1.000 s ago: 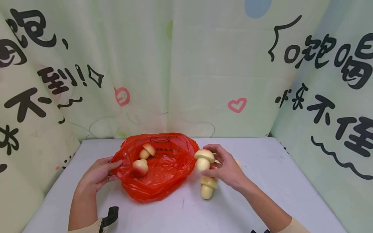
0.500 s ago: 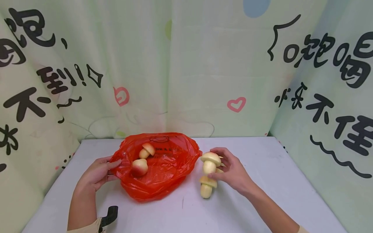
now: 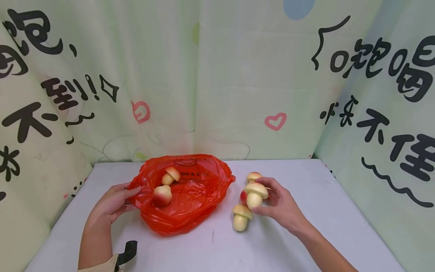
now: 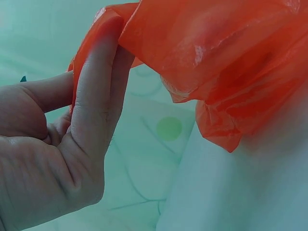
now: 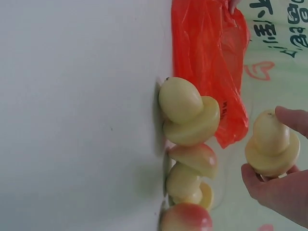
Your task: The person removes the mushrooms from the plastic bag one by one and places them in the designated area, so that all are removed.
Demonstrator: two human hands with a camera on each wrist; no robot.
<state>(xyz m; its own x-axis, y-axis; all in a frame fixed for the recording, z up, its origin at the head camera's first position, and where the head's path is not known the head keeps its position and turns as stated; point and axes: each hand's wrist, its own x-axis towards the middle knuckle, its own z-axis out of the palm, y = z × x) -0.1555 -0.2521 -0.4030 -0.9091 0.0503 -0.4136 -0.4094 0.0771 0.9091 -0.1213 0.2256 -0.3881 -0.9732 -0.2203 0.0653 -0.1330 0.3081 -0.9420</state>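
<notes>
My left hand (image 3: 112,200) pinches the left rim of a red plastic bag (image 3: 200,200), its thumb and fingers on either side of the film (image 4: 130,29). Inside the bag lie a toy-like mushroom with a tan cap (image 3: 171,175) and a rounded pale-and-red piece (image 3: 162,195). Right of the bag, my right hand (image 3: 283,207) holds a cream mushroom (image 3: 255,194) between thumb and fingers, raised off the table in the right wrist view. Just below it is another cream mushroom (image 3: 241,218). Behind the held one, a yellowish cap (image 3: 253,176) and a red piece (image 3: 243,197) are partly hidden.
The white table (image 3: 190,253) ends at a pale green curtain (image 3: 238,75) with black lettering. In the right wrist view, several mushrooms (image 5: 185,183) stand in a row close to the bag, and a red-capped piece (image 5: 186,219) is cut off by the lower edge.
My right hand has moved right and slightly down, carrying the mushroom away from the bag's rim. Pieces behind it have come into view. My left hand and the bag stay nearly still.
</notes>
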